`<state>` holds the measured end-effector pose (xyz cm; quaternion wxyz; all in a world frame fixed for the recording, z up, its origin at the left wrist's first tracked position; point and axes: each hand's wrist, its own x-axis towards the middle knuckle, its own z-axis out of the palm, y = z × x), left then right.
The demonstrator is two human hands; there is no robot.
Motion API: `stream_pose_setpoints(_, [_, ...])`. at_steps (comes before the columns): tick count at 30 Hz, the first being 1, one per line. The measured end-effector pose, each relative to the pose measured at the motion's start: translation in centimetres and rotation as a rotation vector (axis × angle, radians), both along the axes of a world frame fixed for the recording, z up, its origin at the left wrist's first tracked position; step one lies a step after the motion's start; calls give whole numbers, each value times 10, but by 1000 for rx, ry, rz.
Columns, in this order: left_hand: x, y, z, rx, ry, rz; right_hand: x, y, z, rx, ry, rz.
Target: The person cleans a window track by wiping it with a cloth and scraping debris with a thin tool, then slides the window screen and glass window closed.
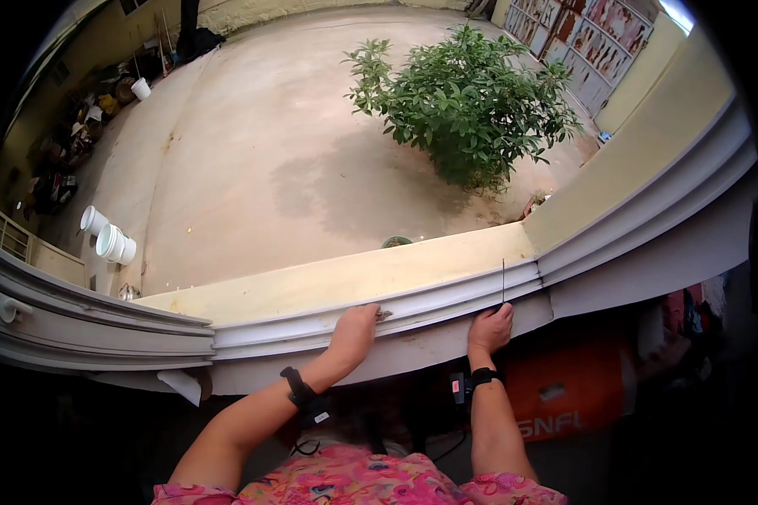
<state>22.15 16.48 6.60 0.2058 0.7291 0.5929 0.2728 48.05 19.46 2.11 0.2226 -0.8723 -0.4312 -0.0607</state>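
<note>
1. I see the right hand closed around the near end of a thin rod, which points away across the window track.
2. I judge the rod light, stiff and narrow, best gripped at that near end.
3. The left hand, apart from the right, bunches at the track beside a crumpled scrap, probably soft; I can't tell whether it's pinched.
</note>
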Motion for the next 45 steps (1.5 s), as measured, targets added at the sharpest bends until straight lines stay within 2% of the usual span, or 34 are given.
stream_pose_setpoints(3, [47,23,3,-19,-76,-70,0,0,2,-10,21,3])
stream_pose_setpoints(5, [73,38,6,-134,-109,-74,-1,-2,3,-13,26,-10])
stream_pose_setpoints(12, [146,78,-14,112,-122,-294,1,0,-3,35,8,-1])
stream_pose_setpoints(20, [168,96,-9,63,-12,-429,0,1,-2,50,0,-8])
stream_pose_setpoints(23, [136,80,-6,34,30,-402,0,0,-1,10,21,-4])
stream_pose_setpoints(27, [51,41,-4,37,119,-346,2,-1,-2,-3,27,7])
stream_pose_setpoints(37, [-179,-77,19,11,381,118,5,0,-6,27,-5,24])
stream_pose_setpoints(43, [-223,-105,5,-18,720,334,6,2,-6,-11,-15,-3])
stream_pose_setpoints(45, [-221,-102,7,-20,698,362,5,2,-4,-17,-18,-2])
